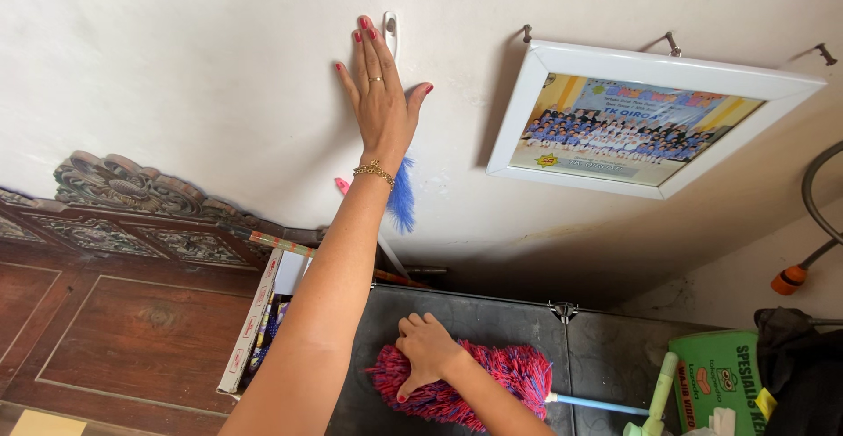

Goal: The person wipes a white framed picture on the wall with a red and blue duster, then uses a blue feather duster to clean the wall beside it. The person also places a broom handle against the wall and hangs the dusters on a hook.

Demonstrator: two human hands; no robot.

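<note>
Bare forearms, no sleeves; hands [379, 102] with red-painted nails; gold ring, gold chain bracelet [375, 172] on left wrist.

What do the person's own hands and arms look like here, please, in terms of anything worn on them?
Both arms are bare, with no sleeves in view. The left hand has red-painted nails, a thin gold ring on one finger and a gold chain bracelet at the wrist. The right hand also shows red polish on its thumbnail; no ring or bracelet is visible on it.
</note>
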